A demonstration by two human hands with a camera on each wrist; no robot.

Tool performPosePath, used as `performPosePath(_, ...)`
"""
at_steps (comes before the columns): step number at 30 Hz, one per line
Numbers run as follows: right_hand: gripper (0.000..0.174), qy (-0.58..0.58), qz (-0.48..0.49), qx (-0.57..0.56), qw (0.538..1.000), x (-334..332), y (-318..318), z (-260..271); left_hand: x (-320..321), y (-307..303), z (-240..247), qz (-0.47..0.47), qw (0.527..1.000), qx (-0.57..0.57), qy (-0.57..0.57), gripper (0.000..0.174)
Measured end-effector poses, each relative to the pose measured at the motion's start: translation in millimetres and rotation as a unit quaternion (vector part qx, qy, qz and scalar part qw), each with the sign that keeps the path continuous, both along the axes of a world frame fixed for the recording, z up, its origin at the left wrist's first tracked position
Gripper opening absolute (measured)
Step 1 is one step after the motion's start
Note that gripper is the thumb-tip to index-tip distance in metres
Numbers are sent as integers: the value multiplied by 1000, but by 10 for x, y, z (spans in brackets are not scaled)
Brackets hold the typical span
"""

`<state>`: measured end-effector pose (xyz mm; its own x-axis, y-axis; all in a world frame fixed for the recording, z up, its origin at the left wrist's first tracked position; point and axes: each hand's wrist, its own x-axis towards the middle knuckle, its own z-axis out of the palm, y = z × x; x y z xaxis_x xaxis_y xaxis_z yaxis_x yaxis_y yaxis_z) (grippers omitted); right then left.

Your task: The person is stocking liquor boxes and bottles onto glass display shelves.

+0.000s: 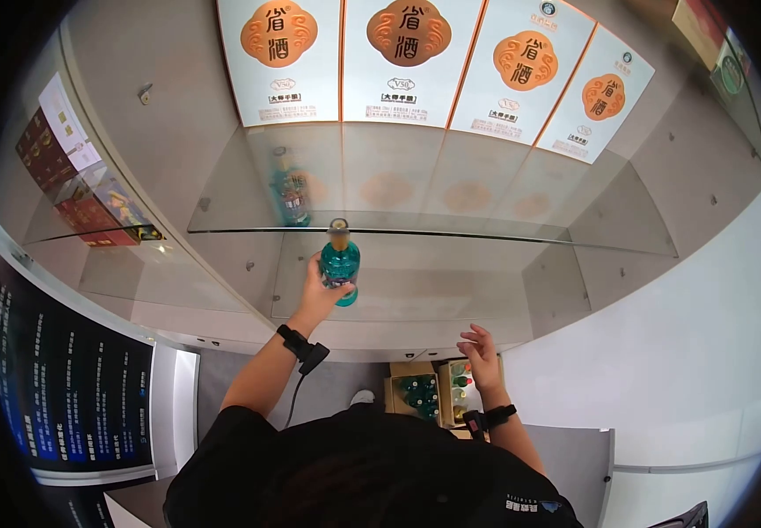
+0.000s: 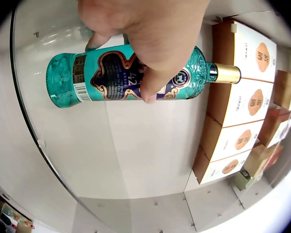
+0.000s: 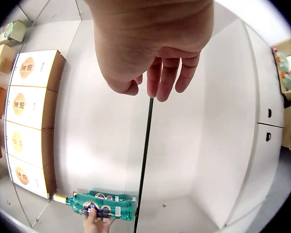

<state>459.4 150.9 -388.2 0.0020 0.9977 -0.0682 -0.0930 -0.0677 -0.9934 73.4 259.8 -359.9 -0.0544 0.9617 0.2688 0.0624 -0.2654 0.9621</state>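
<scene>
The bottle (image 1: 340, 268) is upright, its long axis running up and down and its cap pointing up. It is at the left part of the glass shelf (image 1: 451, 225), by the near edge. Both wrist views show it lying across the frame because those cameras are turned sideways; its cap points the same way as the tops of the white boxes (image 1: 408, 62).

The left wrist view shows what the head view mostly hides: the thumb of the left hand (image 1: 320, 295) pressed across the label, with fingers on the opposite side. The left grip is closed round the body of the bottle. The right wrist view shows its base close to the shelf edge; whether they touch, I can't quite tell. That view also has a second bottle shape (image 3: 128, 197) right beside it, perhaps a reflection.

The right hand (image 1: 483, 356) is well apart to the right, its grip empty and its fingers loosely bent.

The bottle is clear teal glass with a gold cap, a fluted shoulder, and a dark blue label with ornate copper edging, marked "42", above a barcode.
</scene>
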Motion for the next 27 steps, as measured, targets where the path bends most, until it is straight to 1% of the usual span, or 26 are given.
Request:
performPosePath(2, 47, -8, -13, -4, 1000, 67, -66, -33, -41, 22, -52, 6, 1000, 2, -20, 80)
performPosePath(5, 47, -15, -37, -18, 999, 186, -175, -158, -77, 9, -46, 19, 1000, 3, -1, 80)
performPosePath(8, 46, -22, -53, -27, 998, 262, -237, -310, -151, 69, -65, 1, 1000, 0, 13, 82)
performPosePath(12, 45, -49, -74, -42, 995, 363, -321, -494, -205, 124, -94, 1, 999, -11, 33, 82)
performPosePath(15, 43, -26, -89, -46, 995, 414, -438, -614, -220, 147, -97, -12, 1000, -16, 14, 81)
performPosePath(16, 42, -9, -100, -55, 993, 423, -483, -637, -227, 146, -85, -18, 1000, -15, 12, 81)
performPosePath(21, 42, -11, -110, -66, 992, 467, -659, -728, -287, 257, -49, -16, 1000, -10, 16, 81)
performPosePath(24, 43, -1, -126, -72, 989, 504, -737, -756, -314, 358, 22, -22, 1000, -12, -9, 80)
performPosePath(26, 41, -26, -137, -90, 986, 516, -817, -665, -342, 453, 27, -40, 998, -39, 7, 80)
performPosePath(27, 40, -24, -136, -85, 987, 533, -839, -652, -349, 525, -16, -40, 998, -39, 4, 77)
